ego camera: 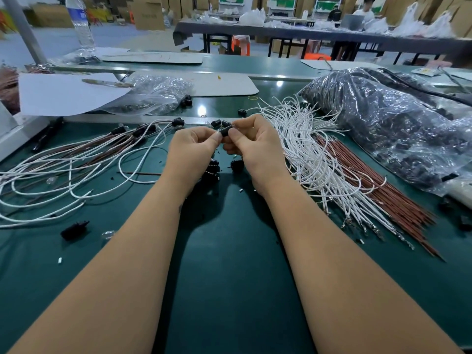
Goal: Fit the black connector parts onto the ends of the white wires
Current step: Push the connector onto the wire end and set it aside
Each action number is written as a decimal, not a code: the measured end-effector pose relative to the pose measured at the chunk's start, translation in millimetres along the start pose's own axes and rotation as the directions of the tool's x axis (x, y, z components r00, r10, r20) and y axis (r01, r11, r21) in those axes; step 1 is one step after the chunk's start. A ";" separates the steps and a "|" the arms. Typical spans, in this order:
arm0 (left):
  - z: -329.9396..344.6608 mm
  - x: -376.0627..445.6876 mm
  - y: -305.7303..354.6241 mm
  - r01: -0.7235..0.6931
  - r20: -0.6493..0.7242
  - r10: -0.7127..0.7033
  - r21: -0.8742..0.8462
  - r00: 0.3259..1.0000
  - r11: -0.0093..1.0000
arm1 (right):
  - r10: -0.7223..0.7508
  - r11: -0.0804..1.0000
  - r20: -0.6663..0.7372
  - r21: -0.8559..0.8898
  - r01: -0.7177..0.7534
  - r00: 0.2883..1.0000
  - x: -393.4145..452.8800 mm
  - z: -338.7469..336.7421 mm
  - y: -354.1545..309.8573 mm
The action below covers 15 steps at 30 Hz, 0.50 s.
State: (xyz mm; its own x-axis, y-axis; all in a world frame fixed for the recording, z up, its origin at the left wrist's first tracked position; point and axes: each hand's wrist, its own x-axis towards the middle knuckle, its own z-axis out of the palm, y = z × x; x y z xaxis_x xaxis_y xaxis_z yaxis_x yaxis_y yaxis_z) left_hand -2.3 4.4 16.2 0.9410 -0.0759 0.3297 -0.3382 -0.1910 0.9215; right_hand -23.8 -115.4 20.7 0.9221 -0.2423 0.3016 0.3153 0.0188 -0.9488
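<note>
In the head view, at the centre of the frame, the left hand (194,145) and right hand (251,146) meet, both pinching one black connector part (224,131) between their fingertips above the green table (229,251). Whether a wire end is already in it cannot be told.

The part is small and held only at the fingertips, so it could slip and drop among the loose black parts (213,169) lying just under the wrists. A wire pushed in crooked would likely bend its end.

The unfitted white wires (306,154) fan out at right, beside brown wires (383,195). Finished wires (76,164) loop at left. A plastic bag of black parts (398,129) fills the upper right; a smaller bag (153,95) sits upper left.
</note>
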 end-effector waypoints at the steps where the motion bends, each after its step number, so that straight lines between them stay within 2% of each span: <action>1: 0.4 -0.4 0.6 -0.012 0.005 0.012 0.005 1.000 1.000 | -0.013 1.000 -0.015 -0.011 0.013 1.000 -0.1 0.2 0.1; 4: -0.4 -0.7 2.6 -0.077 0.013 0.076 0.071 0.997 0.994 | -0.038 0.999 -0.056 -0.023 0.036 0.998 0.4 0.7 0.1; 9: -10.3 0.7 1.1 -0.187 0.018 0.192 0.323 0.981 0.928 | -0.024 0.999 -0.149 0.026 0.029 0.988 3.5 -5.9 -1.2; 12: -18.2 -2.1 3.8 -0.222 0.067 0.218 0.496 0.974 0.839 | -0.029 0.997 -0.245 0.056 0.044 0.969 3.3 -10.7 -3.2; 15: -23.3 -3.8 10.3 -0.201 0.094 0.184 0.640 0.978 0.742 | -0.070 0.994 -0.390 0.049 0.097 0.918 2.7 -17.1 -8.0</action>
State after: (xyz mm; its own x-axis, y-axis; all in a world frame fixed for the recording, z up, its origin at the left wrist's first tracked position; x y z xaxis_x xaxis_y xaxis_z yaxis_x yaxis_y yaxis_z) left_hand -9.2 25.5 29.2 0.8577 -0.2012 0.4732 -0.4445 -0.7527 0.4857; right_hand -27.7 -132.8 27.5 0.7369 -0.6022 0.3071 0.4139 0.0428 -0.9093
